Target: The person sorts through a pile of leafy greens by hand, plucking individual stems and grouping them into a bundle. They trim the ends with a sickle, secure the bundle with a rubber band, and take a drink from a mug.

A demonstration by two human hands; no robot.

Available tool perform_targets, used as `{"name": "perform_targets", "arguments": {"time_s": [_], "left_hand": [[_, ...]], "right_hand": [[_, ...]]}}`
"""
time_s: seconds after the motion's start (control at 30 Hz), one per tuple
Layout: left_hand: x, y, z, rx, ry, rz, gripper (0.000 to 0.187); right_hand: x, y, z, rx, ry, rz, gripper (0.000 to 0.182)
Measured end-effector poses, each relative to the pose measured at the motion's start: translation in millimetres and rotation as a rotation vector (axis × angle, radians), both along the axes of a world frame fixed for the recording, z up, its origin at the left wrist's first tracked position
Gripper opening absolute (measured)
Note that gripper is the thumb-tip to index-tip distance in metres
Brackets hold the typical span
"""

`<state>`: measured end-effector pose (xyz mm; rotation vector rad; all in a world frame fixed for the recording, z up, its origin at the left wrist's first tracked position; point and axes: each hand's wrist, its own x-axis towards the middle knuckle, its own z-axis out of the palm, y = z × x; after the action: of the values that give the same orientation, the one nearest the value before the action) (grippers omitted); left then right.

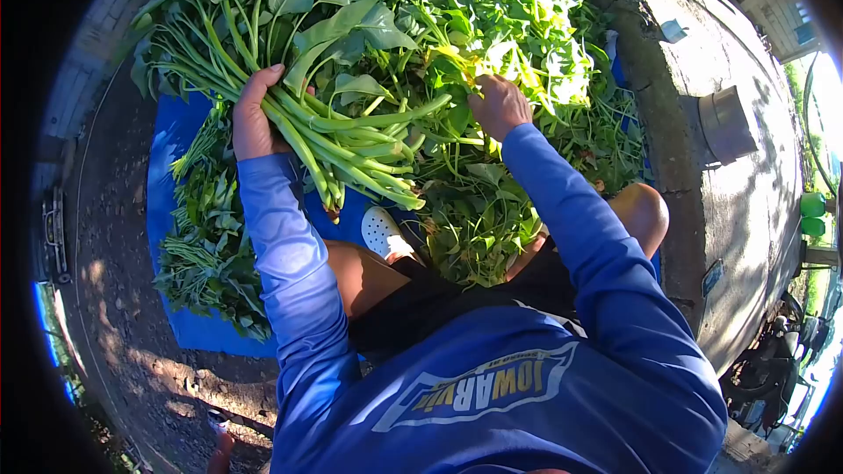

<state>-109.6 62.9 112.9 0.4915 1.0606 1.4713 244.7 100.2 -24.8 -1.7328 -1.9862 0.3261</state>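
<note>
My left hand point(255, 114) is closed around a thick bunch of leafy green stems point(360, 142) that looks like water spinach. The cut ends point down and right toward my knees, and the broad leaves fan out at the upper left. Its fingers are mostly hidden behind the stems; the thumb lies on top. My right hand point(502, 107) reaches into a heap of leafy greens point(536, 44), fingers curled in at a yellowish-green leafy stem. The fingertips are partly hidden by leaves. Bright sun falls on the heap beyond this hand.
Smaller bundles of greens point(206, 250) lie on a blue tarp point(180, 320) at the left. My foot in a white clog point(382, 233) stands between the tarp and the heap. A concrete ledge point(672, 123) runs along the right, with a bucket-like container point(729, 125) on it.
</note>
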Motion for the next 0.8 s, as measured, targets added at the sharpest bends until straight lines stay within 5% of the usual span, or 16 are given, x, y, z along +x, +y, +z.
{"name": "perform_targets", "arguments": {"time_s": [0.13,0.27,0.37,0.47,0.57,0.63,0.8], "left_hand": [[-5,4,-9,0.007,0.006,0.002,0.029],[-6,3,-10,0.006,0.01,0.013,0.027],[-4,1,-6,0.022,0.03,0.016,0.028],[-12,2,-11,0.02,0.075,-0.031,0.028],[-13,5,-17,0.05,0.062,-0.024,0.026],[-9,3,-18,0.04,0.06,-0.028,0.025],[-17,13,-36,0.046,0.16,-0.048,0.024]], "right_hand": [[2,31,12,-0.275,-0.098,0.041,0.031],[25,62,45,-0.503,0.472,0.023,0.031],[47,83,99,-0.635,0.524,0.003,0.04],[73,95,158,-0.549,0.624,0.127,0.054],[84,88,199,-0.438,1.192,0.363,0.044],[116,111,169,-0.709,1.137,0.265,0.036],[90,56,193,-0.566,1.187,0.175,0.042]]}}
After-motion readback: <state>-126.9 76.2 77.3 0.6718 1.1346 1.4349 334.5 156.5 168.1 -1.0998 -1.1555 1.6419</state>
